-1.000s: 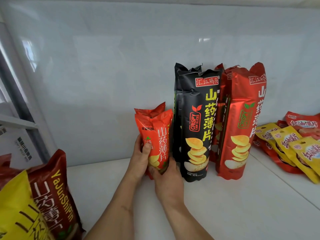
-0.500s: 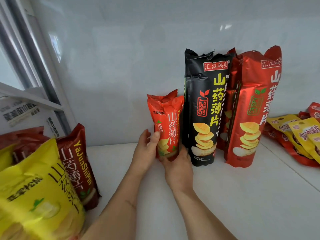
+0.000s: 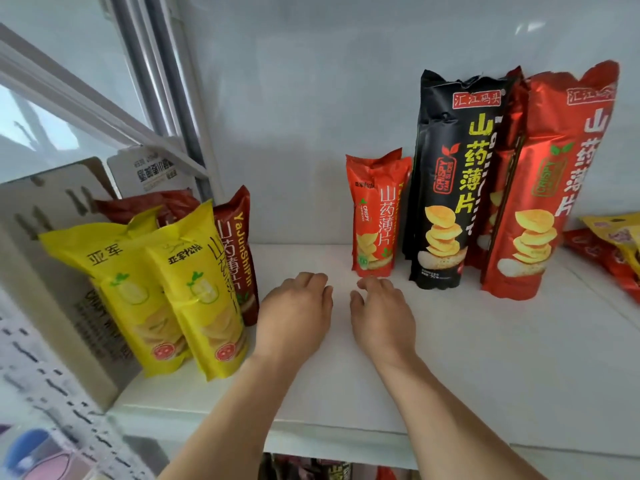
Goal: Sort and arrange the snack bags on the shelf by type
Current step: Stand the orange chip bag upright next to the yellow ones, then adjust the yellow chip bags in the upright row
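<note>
Two small orange-red chip bags (image 3: 375, 216) stand upright on the white shelf (image 3: 450, 358), one behind the other, beside tall black bags (image 3: 453, 174) and tall red bags (image 3: 554, 188). My left hand (image 3: 294, 313) and my right hand (image 3: 381, 317) hover over the shelf just in front of the small bags, fingers loosely curled, holding nothing. At the left stand two yellow bags (image 3: 180, 292) with dark red bags (image 3: 239, 244) behind them.
Flat yellow and red packets (image 3: 613, 244) lie at the far right. A white perforated side panel (image 3: 52, 393) and metal uprights (image 3: 162, 81) bound the shelf on the left. More bags show on a lower shelf (image 3: 332, 471).
Both hands have let go of the small orange-red bag and drawn back toward me. The bag stays standing beside the black bags. The view has swung left, showing the yellow bags.
</note>
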Demonstrator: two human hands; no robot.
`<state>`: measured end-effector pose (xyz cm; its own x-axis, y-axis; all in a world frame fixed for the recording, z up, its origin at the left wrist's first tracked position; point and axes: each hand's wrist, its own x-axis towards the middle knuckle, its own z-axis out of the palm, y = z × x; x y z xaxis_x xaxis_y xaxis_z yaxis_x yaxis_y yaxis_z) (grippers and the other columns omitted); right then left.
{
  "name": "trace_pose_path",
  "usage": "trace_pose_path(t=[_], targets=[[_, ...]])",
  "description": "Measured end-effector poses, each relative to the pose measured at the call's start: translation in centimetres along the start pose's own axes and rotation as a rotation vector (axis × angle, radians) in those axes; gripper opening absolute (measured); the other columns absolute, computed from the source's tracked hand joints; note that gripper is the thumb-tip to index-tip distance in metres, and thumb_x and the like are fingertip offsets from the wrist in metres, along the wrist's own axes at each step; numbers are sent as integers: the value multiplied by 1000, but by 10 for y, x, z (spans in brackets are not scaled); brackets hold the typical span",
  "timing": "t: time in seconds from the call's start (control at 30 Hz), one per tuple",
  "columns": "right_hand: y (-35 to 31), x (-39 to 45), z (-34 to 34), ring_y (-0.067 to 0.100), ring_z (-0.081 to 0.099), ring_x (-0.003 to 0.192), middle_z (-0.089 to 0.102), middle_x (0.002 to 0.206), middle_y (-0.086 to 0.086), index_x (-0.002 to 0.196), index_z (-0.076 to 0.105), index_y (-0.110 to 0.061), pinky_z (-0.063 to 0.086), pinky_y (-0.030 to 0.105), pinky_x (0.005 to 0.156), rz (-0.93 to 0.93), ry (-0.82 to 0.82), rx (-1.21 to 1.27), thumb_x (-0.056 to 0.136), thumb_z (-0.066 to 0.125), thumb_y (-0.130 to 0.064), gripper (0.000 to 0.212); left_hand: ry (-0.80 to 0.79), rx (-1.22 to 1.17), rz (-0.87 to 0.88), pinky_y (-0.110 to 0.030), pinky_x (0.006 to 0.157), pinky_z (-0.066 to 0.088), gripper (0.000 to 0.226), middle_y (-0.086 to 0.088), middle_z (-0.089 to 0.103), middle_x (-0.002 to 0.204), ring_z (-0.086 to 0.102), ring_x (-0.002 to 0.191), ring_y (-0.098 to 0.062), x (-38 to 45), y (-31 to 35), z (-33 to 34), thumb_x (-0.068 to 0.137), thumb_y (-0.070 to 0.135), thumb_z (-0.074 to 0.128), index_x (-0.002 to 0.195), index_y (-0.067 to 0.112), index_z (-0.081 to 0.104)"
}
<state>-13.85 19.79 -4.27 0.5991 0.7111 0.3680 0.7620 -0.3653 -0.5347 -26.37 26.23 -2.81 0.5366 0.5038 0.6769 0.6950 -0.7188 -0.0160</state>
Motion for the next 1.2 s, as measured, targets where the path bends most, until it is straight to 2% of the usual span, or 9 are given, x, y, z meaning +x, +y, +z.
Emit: trace_pose_path(t=[0.33, 0.5, 0.6, 0.67, 0.77, 0.87, 0.93, 1.0, 1.2], targets=[[-50, -55, 4, 12, 53, 122, 58, 134, -5, 135, 56, -21, 43, 27, 101, -117, -50, 243, 103, 46, -31, 34, 269, -178, 23, -28, 46, 48, 22, 2, 74, 88, 68, 68, -21, -63, -34, -53, 95, 26, 56, 92, 15, 74], [-93, -83, 14, 5, 55, 117, 60, 129, -10, 132, 58, -23, 46, 31, 102, -112, -108, 435, 101, 50, -36, 34, 367, -215, -35, -29, 48, 46, 20, 2, 74, 89, 68, 70, -21, -89, -71, -77, 95, 24, 59, 89, 13, 74], [-113, -95, 18, 2, 55, 115, 58, 116, -23, 120, 58, -39, 46, 30, 100, -87, -153, 525, 100, 54, -38, 21, 414, -269, -61, -28, 53, 47, 25, 1, 74, 92, 68, 74, -22, -99, -83, -83, 96, 26, 55, 91, 12, 75], [-122, -102, 22, -2, 53, 113, 55, 109, -30, 104, 55, -48, 44, 25, 98, -74, -202, 582, 98, 57, -37, 13, 456, -317, -96, -28, 61, 50, 25, -1, 73, 100, 68, 82, -22, -104, -88, -84, 97, 26, 55, 98, 11, 74], [-134, -109, 27, -11, 52, 114, 58, 123, -28, 118, 53, -51, 42, 14, 92, -106, -253, 628, 93, 62, -41, 29, 502, -408, -165, -31, 88, 47, 29, -6, 60, 123, 57, 109, -24, -110, -90, -81, 95, 22, 58, 120, 8, 63], [-145, -113, 27, -23, 54, 100, 61, 107, -41, 117, 53, -51, 41, 1, 75, -99, -292, 711, 89, 69, -41, 34, 448, -529, -357, -49, 110, 42, 52, -5, 39, 148, 37, 139, -26, -115, -91, -80, 94, 30, 57, 141, 13, 42], [-147, -114, 31, -19, 58, 99, 62, 105, -41, 122, 52, -50, 46, 6, 77, -94, -281, 738, 83, 72, -49, 44, 381, -637, -511, -56, 116, 34, 62, -6, 28, 160, 23, 150, -24, -115, -91, -82, 96, 40, 53, 150, 20, 30], [-149, -114, 34, -12, 62, 100, 65, 108, -35, 123, 54, -50, 53, 20, 85, -84, -277, 756, 76, 74, -57, 52, 340, -718, -609, -51, 122, 25, 69, -4, 19, 165, 14, 153, -18, -114, -91, -86, 100, 43, 52, 156, 19, 20], [-143, -107, 48, 0, 64, 108, 67, 118, -20, 128, 53, -48, 56, 37, 93, -71, -241, 720, 71, 78, -58, 63, 253, -859, -846, -37, 124, 15, 90, -4, 16, 168, 13, 155, -18, -104, -95, -95, 90, 63, 38, 162, 16, 8]])
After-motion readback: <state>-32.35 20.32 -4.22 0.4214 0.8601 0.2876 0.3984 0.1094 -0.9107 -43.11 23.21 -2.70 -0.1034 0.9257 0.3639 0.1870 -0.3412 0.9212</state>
